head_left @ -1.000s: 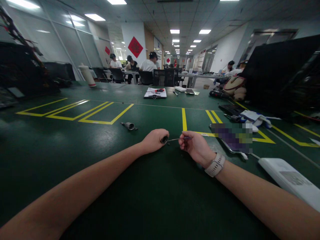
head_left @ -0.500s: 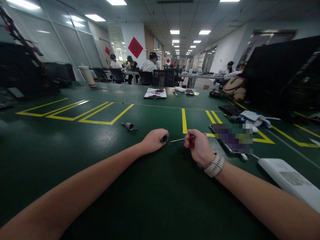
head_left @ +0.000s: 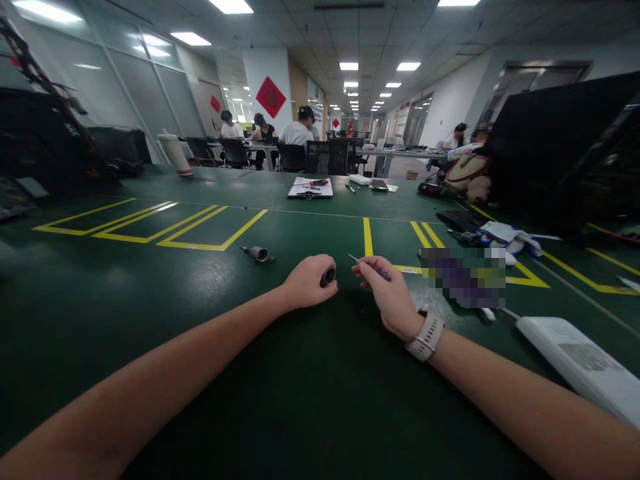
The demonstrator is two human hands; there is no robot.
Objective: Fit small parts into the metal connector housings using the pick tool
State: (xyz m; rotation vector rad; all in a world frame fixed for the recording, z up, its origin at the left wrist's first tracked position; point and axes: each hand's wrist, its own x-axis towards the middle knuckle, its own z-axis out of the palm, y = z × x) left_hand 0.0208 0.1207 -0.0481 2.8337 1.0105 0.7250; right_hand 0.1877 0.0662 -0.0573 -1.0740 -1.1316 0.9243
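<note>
My left hand (head_left: 306, 283) is closed around a dark, hollow cylindrical metal part (head_left: 328, 277), its round open end facing me. Just to the right, my right hand (head_left: 393, 293), with a pale watch strap at the wrist, grips a thin screwdriver (head_left: 384, 275) with a purplish handle. Its slim shaft points up and to the left, its tip apart from the cylinder. Beyond my left hand a grey metal cup-shaped piece (head_left: 259, 253) with a narrow stem lies on the green table (head_left: 200, 413).
To the right lie a pixelated phone-like slab (head_left: 463, 277), a white box-shaped device (head_left: 560, 353) with a cable, and white-and-blue gloves (head_left: 505, 237). A clipboard (head_left: 300, 190) with a red-handled tool is farther back. A tumbler (head_left: 176, 155) stands far left; people sit beyond.
My right hand has turned the screwdriver, so its shaft now tilts up and away from the cylinder instead of pointing toward it. My left hand stays almost in place.
</note>
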